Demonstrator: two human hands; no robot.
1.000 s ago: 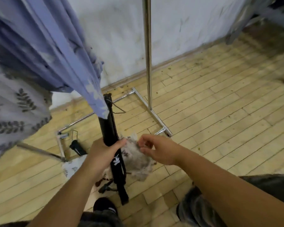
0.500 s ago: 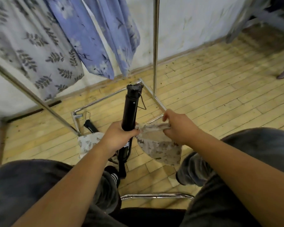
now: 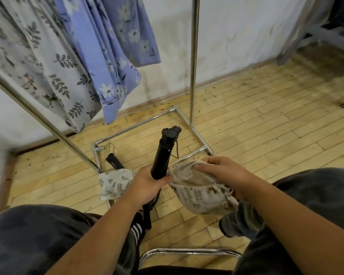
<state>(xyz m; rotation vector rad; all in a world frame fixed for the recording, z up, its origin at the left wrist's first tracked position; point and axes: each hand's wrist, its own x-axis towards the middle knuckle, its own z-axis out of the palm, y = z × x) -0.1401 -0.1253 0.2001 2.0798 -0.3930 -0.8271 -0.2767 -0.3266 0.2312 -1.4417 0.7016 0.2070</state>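
A black tube-shaped pole (image 3: 164, 151) stands upright between my knees, its capped end up and a thin cord hanging from it. My left hand (image 3: 147, 183) grips the pole around its middle. Just right of the pole hangs a dirty beige cloth (image 3: 201, 193), bunched and stained. My right hand (image 3: 218, 171) pinches the cloth's upper edge, close to the pole. The pole's lower end runs down behind my left wrist to the floor.
A chrome clothes rack (image 3: 193, 62) stands ahead on the wooden floor, with a leaf-print grey fabric (image 3: 48, 62) and a blue floral fabric (image 3: 111, 48) hanging from it. A leaf-print bundle (image 3: 115, 182) and a black object (image 3: 113, 161) lie by its base. A chrome bar (image 3: 189, 252) crosses between my legs.
My view has pulled back and up, so my knees and the hanging fabrics show. The pole now stands clear of the blue fabric. The cloth has been lifted up beside the pole.
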